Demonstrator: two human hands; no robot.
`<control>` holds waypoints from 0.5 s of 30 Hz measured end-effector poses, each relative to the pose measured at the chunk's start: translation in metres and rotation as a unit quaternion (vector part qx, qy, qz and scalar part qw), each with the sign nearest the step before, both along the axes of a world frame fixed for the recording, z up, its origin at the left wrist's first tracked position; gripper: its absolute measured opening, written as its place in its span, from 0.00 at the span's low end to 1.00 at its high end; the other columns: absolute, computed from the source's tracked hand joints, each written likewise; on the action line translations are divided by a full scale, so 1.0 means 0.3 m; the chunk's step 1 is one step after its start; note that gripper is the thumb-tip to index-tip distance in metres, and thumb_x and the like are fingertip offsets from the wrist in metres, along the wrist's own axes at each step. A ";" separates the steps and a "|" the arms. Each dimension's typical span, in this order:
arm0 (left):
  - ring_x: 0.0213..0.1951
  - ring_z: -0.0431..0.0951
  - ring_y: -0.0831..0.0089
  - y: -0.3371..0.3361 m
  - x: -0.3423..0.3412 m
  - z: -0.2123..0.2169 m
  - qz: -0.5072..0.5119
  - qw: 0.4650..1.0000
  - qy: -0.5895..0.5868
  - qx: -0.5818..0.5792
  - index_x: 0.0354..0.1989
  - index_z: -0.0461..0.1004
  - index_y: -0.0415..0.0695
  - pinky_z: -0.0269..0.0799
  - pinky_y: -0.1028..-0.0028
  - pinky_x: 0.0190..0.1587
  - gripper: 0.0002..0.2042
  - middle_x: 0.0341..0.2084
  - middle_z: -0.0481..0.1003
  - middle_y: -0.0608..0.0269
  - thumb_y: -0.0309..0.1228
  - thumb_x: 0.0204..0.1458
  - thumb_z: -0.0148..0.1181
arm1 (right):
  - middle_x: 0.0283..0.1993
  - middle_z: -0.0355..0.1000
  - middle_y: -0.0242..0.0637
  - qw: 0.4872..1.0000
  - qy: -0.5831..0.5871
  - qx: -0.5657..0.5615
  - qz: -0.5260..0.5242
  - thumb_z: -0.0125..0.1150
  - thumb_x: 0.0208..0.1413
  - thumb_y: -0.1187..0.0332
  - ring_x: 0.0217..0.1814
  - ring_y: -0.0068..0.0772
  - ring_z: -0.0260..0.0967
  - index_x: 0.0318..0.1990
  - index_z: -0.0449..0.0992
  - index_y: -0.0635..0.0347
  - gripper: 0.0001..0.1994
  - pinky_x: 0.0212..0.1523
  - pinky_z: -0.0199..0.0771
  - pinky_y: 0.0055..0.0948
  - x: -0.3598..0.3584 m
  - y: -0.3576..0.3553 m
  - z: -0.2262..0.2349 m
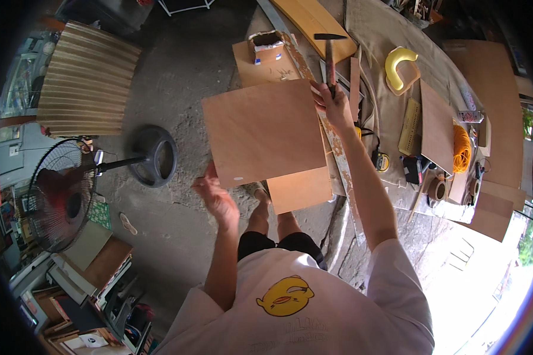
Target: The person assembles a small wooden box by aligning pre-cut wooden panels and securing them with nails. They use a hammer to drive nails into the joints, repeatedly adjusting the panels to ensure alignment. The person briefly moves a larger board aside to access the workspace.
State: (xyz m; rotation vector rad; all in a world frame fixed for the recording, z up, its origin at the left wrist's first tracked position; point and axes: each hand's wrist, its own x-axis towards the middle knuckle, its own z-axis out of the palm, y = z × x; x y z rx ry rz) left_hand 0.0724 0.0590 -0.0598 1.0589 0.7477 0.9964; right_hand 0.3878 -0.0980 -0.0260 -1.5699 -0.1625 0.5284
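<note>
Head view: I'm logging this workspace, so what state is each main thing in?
Hammer: gripped by the right hand, head uppermost in the picture
Wooden panel: flat, far right corner at that hand's fingers
Left hand: open, by the panel's near left corner; contact unclear
Small box: open-topped
Orange cord: coiled
Fan: standing; cannot tell whether spinning

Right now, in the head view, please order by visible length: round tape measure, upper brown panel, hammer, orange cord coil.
1. Upper brown panel
2. Hammer, partly hidden by the right hand
3. Orange cord coil
4. Round tape measure
Apparent length only.
</note>
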 end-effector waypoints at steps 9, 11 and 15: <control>0.43 0.80 0.65 -0.170 0.163 0.306 -0.264 0.891 0.168 0.328 0.39 0.76 0.43 0.69 0.60 0.54 0.06 0.39 0.80 0.59 0.26 0.58 0.66 | 0.19 0.63 0.23 0.977 0.017 0.016 -0.214 0.59 0.68 0.68 0.16 0.13 0.58 0.44 0.78 0.64 0.07 0.17 0.58 0.20 -0.533 -0.345 0.066; 0.39 0.80 0.64 -0.221 0.259 0.320 -0.308 0.829 0.163 0.437 0.37 0.78 0.43 0.69 0.62 0.51 0.05 0.34 0.81 0.62 0.23 0.54 0.68 | 0.25 0.70 0.27 0.969 0.073 0.055 -0.228 0.61 0.67 0.71 0.16 0.14 0.59 0.51 0.79 0.67 0.11 0.17 0.59 0.19 -0.605 -0.321 0.034; 0.41 0.81 0.65 -0.300 0.326 0.254 -0.308 0.811 0.173 0.467 0.39 0.77 0.45 0.69 0.65 0.49 0.05 0.37 0.82 0.66 0.23 0.56 0.66 | 0.53 0.75 0.39 0.964 0.135 0.125 -0.190 0.64 0.64 0.74 0.26 0.18 0.72 0.57 0.76 0.70 0.16 0.23 0.76 0.22 -0.647 -0.264 -0.016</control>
